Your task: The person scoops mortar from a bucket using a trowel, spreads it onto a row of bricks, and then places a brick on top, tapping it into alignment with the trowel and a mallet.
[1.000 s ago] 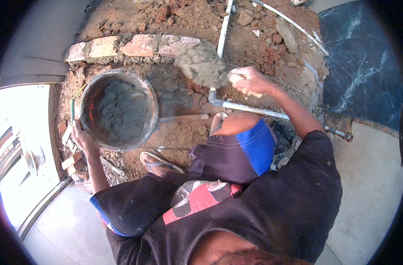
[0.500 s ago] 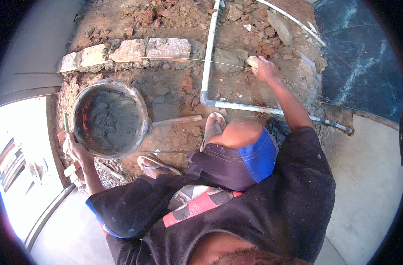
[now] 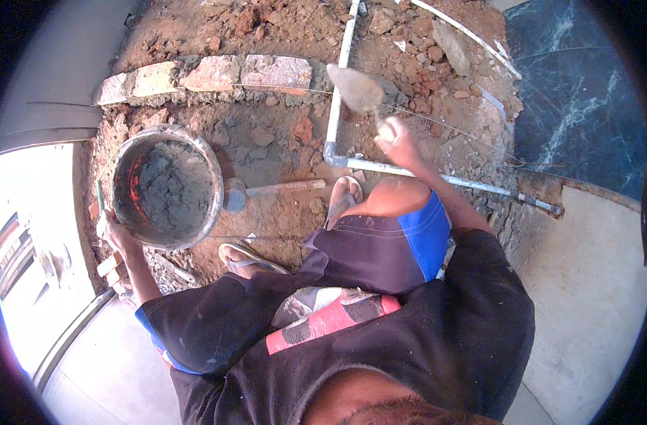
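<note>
My right hand [image 3: 398, 142] is closed around the grip of a pointed trowel [image 3: 357, 89]. Its blade is lifted over the upright run of white pipe [image 3: 334, 120], just right of the brick row, and is slightly blurred. At the left, a round bucket [image 3: 219, 191] holds wet grey mortar [image 3: 169, 188]. My left hand [image 3: 114, 234] is closed at the bucket's left side, seemingly on its thin handle with a green grip [image 3: 99, 195]; the fingers are partly hidden. A row of bricks [image 3: 275, 73] lies in mortar beyond the bucket, with a string [image 3: 436, 122] stretched along it.
A hammer with a wooden handle [image 3: 288, 187] rests on the soil beside the bucket. The white pipe bends at a grey elbow [image 3: 330, 154] and runs right, beneath my right forearm. Dark marbled slabs [image 3: 578, 92] stand at the right. Broken brick and rubble [image 3: 249, 28] cover the far ground.
My right hand has come back from the string towards me and left, and the trowel blade now shows raised over the pipe. The bucket sits slightly further left in view; my left hand stays beside it.
</note>
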### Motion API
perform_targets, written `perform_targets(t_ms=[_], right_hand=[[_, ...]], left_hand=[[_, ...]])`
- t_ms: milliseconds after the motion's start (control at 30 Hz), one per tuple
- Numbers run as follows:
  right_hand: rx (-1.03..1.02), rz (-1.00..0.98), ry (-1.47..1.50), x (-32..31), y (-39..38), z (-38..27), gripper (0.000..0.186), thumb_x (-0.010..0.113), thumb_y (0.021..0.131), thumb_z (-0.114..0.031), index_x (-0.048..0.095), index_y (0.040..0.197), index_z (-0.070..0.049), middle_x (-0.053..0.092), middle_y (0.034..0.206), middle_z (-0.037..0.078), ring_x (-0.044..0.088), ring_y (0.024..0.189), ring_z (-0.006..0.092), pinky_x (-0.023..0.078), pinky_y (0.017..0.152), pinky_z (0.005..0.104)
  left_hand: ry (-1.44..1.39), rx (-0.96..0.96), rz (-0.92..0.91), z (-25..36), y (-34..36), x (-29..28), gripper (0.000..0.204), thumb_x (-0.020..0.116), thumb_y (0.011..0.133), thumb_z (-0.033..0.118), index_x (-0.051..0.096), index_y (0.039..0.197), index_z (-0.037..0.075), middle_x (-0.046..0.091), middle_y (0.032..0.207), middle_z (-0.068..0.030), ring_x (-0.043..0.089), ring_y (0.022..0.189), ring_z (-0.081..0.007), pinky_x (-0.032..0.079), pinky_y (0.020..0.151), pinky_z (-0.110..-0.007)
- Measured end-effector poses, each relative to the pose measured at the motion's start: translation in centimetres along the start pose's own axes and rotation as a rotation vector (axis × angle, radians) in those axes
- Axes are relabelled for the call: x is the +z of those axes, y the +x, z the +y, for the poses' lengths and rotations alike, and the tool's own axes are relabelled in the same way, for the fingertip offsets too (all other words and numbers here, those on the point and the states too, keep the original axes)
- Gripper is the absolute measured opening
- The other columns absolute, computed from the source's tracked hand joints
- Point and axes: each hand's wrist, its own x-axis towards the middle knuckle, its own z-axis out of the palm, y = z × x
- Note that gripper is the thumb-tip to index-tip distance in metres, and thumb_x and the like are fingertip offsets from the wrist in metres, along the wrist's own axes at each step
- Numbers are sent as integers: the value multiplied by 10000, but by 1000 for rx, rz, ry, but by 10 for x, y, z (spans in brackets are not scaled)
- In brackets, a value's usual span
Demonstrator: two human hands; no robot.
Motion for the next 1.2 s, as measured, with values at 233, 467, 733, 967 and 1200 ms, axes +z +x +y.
perform_targets(t_ms=[233,467,733,967,1200], right_hand=[[150,-108,80,92,-44,5,663,785,727,-339,565,1248,9,637,1124,270,612,1049,423,488,905,456],[-117,-146,-165,106,-51,42,573,687,800,-370,571,1226,-4,632,1129,253,597,1074,375,475,924,416],[-4,-148,-20,106,-62,48,483,658,836,-338,580,1181,-9,643,1095,221,613,1013,361,487,878,419],[-26,-178,2,101,-51,57,406,633,867,-311,587,1141,-14,653,1066,193,627,960,349,498,839,421],[25,-247,107,82,-49,73,333,607,898,-283,594,1101,-19,663,1037,165,642,907,337,508,799,424]], left_hand=[[-93,-115,-48,-52,48,-40,510,370,1031,413,612,1203,-2,670,1085,-98,628,993,-220,508,863,-385],[19,-29,62,-126,120,-82,397,438,1003,358,599,1194,49,616,1037,-30,562,896,-192,450,815,-361],[61,31,99,-140,124,-95,386,431,1003,322,596,1194,32,616,992,-64,570,924,-204,451,819,-357],[52,25,108,-131,110,-95,394,429,1002,314,580,1226,27,617,1022,-83,571,941,-218,450,832,-363],[74,29,97,-123,97,-82,405,427,1002,306,564,1258,23,618,1052,-102,572,959,-232,450,845,-370]])
